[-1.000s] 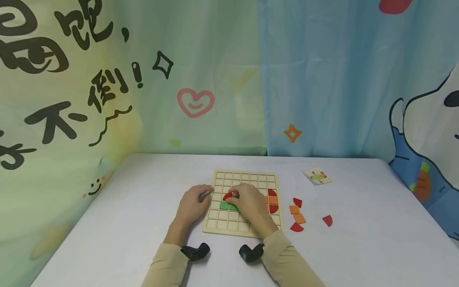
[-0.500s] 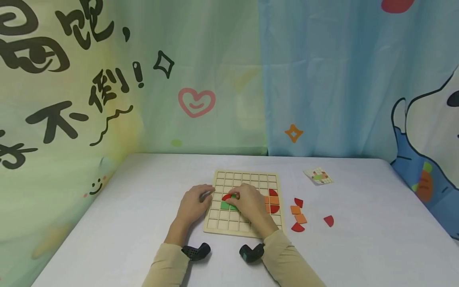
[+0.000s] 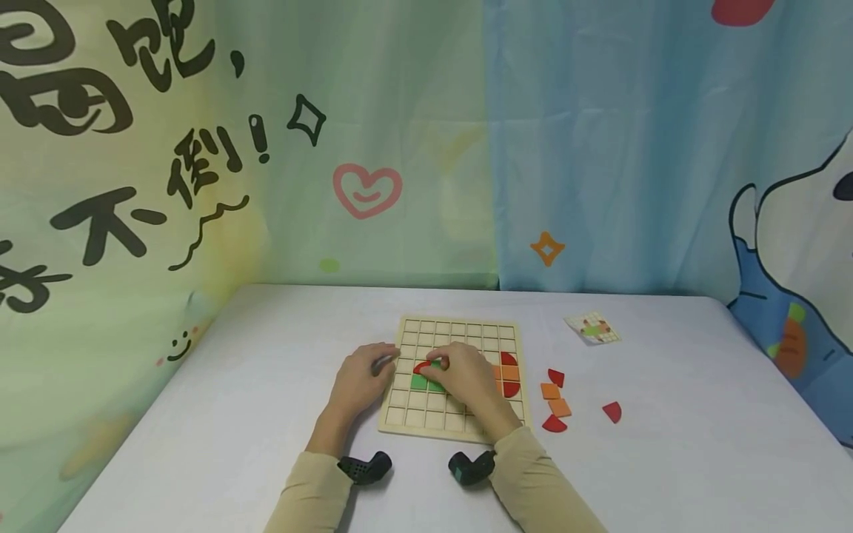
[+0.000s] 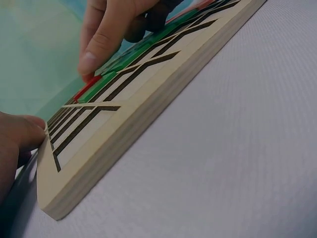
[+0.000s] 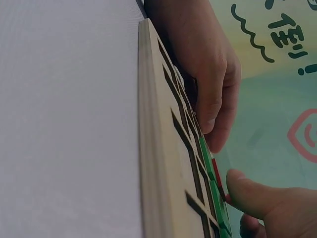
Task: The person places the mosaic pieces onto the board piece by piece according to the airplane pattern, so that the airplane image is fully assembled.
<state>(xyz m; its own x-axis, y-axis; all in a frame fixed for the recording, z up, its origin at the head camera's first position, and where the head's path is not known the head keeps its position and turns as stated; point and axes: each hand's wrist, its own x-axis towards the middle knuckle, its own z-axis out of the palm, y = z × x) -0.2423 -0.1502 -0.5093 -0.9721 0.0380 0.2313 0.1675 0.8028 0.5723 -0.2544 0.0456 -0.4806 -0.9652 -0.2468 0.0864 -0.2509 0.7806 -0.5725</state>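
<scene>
A square wooden grid board [image 3: 416,418] lies on the table in front of me. My right hand [image 3: 466,376] is over its left-middle part, thumb and index finger bent together at a red rounded piece [image 3: 421,366]; in the left wrist view the piece [image 4: 85,90] sits low against green square tiles [image 4: 99,87]. Most of the green row is hidden under that hand. My left hand [image 3: 363,377] rests at the board's left edge, fingertips touching it. Orange squares [image 3: 509,372] and red quarter-circles [image 3: 511,389] fill cells near the right side.
Right of the board lie loose orange squares [image 3: 558,408] and red quarter-circles [image 3: 611,412]. A small card [image 3: 593,328] with a printed coloured pattern lies at the back right. Printed curtains [image 3: 426,148] hang behind the table [image 3: 200,459].
The right hand's fingers shift very slightly over the red piece, which sits in almost the same place. The left hand stays at the board's edge. The whole view drifts slightly.
</scene>
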